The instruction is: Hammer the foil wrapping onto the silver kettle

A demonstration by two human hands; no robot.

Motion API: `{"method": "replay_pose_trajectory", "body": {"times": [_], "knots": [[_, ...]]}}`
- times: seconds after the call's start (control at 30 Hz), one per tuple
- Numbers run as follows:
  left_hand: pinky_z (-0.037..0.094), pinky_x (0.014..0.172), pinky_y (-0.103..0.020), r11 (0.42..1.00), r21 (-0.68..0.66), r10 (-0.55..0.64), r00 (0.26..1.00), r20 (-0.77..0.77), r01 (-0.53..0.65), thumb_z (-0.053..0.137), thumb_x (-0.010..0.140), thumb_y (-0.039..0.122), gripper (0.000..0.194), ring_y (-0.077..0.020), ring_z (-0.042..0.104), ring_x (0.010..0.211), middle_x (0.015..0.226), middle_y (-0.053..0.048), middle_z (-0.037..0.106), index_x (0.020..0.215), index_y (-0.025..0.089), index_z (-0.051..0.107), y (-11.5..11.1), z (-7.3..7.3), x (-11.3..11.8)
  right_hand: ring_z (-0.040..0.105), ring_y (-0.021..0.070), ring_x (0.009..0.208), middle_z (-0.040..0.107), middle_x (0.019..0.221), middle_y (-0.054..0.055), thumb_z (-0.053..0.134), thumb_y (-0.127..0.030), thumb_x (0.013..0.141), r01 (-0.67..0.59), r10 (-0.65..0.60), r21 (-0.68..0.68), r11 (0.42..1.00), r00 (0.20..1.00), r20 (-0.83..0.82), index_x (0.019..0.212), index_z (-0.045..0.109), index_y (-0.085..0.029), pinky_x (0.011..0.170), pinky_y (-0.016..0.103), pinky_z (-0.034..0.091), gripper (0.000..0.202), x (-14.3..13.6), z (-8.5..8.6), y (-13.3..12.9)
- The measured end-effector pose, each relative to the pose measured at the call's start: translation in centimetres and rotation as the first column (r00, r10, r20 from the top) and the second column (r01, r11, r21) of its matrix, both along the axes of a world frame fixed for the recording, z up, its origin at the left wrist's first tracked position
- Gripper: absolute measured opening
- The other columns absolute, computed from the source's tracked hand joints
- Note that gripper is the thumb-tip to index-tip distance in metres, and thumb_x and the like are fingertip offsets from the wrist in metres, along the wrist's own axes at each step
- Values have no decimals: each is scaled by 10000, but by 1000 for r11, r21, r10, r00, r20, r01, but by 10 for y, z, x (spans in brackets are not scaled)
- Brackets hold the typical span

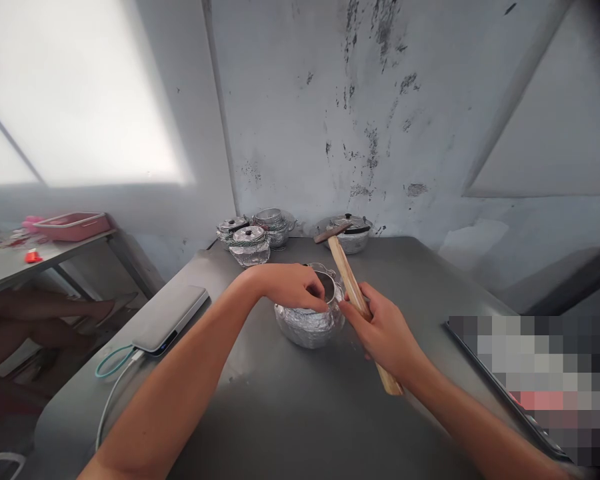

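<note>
A round pot wrapped in crinkled silver foil stands on the grey table in front of me, its metal mouth facing up. My left hand reaches over its near left side, with curled fingers gripping at the rim; some fingertips are hidden inside the opening. In my right hand is a hammer, held by its wooden handle. The dark hammer head points up and away, beyond the pot's right side, and the handle's end sticks out below my fist.
Several foil-covered pots stand at the table's back left, and a wide lidded pot at the back right. A power bank with cables lies left. A pixelated dark-edged object is at right. Another person's legs show under the side table with a pink basket.
</note>
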State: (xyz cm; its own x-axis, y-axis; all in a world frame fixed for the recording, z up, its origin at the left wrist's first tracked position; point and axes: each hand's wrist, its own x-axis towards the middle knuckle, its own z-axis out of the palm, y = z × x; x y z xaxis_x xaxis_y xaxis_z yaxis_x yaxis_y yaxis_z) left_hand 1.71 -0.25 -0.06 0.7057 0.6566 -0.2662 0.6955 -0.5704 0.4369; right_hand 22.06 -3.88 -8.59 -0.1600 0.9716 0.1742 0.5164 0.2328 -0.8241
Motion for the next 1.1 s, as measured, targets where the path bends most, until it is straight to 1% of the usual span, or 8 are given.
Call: {"method": "replay_pose_trajectory", "body": {"times": [0.2, 0.3, 0.47, 0.57, 0.67, 0.8, 0.87, 1.1], "knots": [[355, 564, -258, 1000, 16, -3, 1000, 11, 3, 526, 872, 407, 246, -128, 514, 631, 724, 22, 608, 764, 206, 619, 0, -3, 3, 426, 94, 437, 381, 548, -93, 521, -426, 892, 8, -10, -40, 999, 999, -37, 806, 441, -253, 358, 196, 368, 209, -1, 0, -1], [358, 560, -257, 1000, 19, -6, 1000, 13, 6, 542, 864, 413, 236, -124, 505, 616, 710, 25, 600, 769, 208, 612, 0, -2, 3, 428, 98, 440, 388, 552, -90, 524, -428, 889, -1, -2, -55, 998, 999, -48, 810, 439, -257, 339, 195, 378, 207, -1, 0, -1], [373, 575, -253, 999, 2, 34, 999, 2, -34, 533, 869, 437, 257, -139, 545, 680, 806, 11, 653, 835, 220, 667, -2, 4, -3, 436, 100, 447, 392, 565, -85, 514, -420, 892, -5, 4, -49, 999, 999, -32, 836, 461, -255, 340, 196, 393, 183, 0, 0, 0], [349, 551, -259, 998, 13, 64, 998, -21, -64, 507, 877, 439, 293, -127, 480, 612, 722, 12, 600, 761, 212, 650, -4, 9, -8, 439, 97, 465, 386, 574, -84, 520, -412, 889, -2, 1, -33, 999, 1000, -20, 852, 480, -252, 353, 186, 388, 169, 0, 0, -1], [332, 532, -261, 998, 5, 69, 997, -29, -69, 523, 861, 442, 306, -118, 423, 573, 671, 15, 549, 701, 202, 624, -6, 12, -10, 429, 96, 448, 383, 568, -89, 516, -413, 888, -6, 3, -62, 998, 999, -41, 871, 488, -254, 341, 190, 386, 162, 0, 0, -2], [349, 540, -247, 997, -18, 71, 997, -36, -72, 557, 836, 428, 259, -125, 483, 620, 722, 15, 600, 749, 210, 666, -5, 10, -9, 427, 97, 419, 372, 555, -97, 511, -418, 890, -7, 3, -83, 996, 999, -49, 887, 493, -258, 323, 199, 393, 161, 0, 1, -3], [351, 538, -246, 997, -21, 70, 997, -39, -71, 560, 836, 437, 268, -125, 490, 627, 729, 14, 606, 750, 207, 666, -4, 8, -9, 428, 95, 418, 372, 558, -96, 514, -413, 889, -7, 4, -76, 997, 999, -49, 887, 495, -258, 326, 196, 393, 156, 0, 1, -2], [340, 531, -249, 996, -85, 17, 1000, -11, -18, 549, 855, 443, 289, -119, 429, 601, 691, 17, 533, 735, 196, 636, 3, 5, -11, 429, 101, 427, 379, 562, -88, 510, -428, 889, -12, 8, -85, 996, 998, -57, 896, 503, -253, 325, 201, 392, 176, -2, 2, -1]]}}
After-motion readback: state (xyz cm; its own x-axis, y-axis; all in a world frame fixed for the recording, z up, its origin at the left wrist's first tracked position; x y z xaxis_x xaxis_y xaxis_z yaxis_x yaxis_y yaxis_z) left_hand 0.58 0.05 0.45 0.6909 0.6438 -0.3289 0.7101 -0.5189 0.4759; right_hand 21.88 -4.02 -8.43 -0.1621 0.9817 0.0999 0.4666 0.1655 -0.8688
